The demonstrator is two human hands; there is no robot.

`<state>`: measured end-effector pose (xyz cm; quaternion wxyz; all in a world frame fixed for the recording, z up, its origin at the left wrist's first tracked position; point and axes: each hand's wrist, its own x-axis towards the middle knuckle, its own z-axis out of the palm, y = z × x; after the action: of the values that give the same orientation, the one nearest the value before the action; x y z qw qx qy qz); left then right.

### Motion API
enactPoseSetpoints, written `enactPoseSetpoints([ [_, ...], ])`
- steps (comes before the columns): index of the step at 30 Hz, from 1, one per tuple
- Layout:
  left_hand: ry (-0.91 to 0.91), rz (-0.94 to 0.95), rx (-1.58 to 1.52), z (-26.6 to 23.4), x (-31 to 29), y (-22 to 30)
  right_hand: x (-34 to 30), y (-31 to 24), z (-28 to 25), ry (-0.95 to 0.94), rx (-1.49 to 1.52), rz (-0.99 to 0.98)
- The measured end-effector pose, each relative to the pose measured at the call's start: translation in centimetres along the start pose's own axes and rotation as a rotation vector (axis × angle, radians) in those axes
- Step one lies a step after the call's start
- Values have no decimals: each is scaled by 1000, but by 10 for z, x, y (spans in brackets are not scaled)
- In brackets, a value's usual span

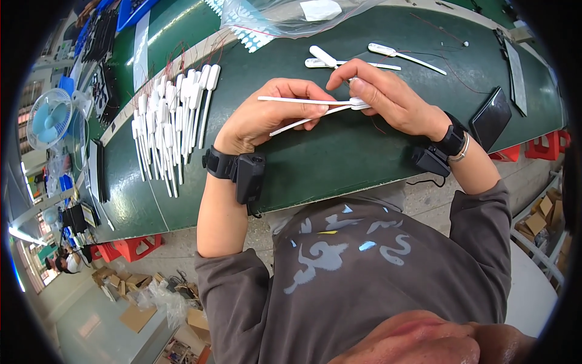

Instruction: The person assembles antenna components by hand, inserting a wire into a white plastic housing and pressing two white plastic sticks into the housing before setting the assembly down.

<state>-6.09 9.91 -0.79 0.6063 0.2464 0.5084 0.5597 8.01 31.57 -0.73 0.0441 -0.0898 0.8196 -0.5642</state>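
In front of me, both hands are closed on a slim white spoon-shaped plastic piece [303,121]. Two thin white strips run from its rounded end; the upper strip [285,100] passes between the fingers of my left hand [276,115]. My right hand [394,100] pinches the rounded end, and its fingers partly cover it. A fine red wire hangs below that hand. Just beyond the right hand lie loose white spoon-shaped pieces [322,56], with another piece [406,57] farther right. I cannot tell whether the held strips are joined.
Left of my hands lies a pile of similar white pieces [173,115] with thin red wires. A clear plastic bag [279,18] is at the far side of the green table [339,176]. A black phone [492,118] rests at right. A fan [51,118] stands at far left.
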Motion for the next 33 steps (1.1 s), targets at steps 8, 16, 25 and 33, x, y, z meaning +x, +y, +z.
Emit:
enactPoseSetpoints([
  [8, -11, 52, -77, 10, 4, -4, -2, -15, -1, 20, 155, 27],
  [16, 191, 121, 71, 16, 3, -4, -1, -15, 1, 20, 210, -6],
  [25, 224, 165, 57, 12, -9, 3, 0, -7, -1, 96, 100, 0],
  [33, 332, 200, 171, 23, 0, -1, -3, -5, 2, 50, 206, -3],
])
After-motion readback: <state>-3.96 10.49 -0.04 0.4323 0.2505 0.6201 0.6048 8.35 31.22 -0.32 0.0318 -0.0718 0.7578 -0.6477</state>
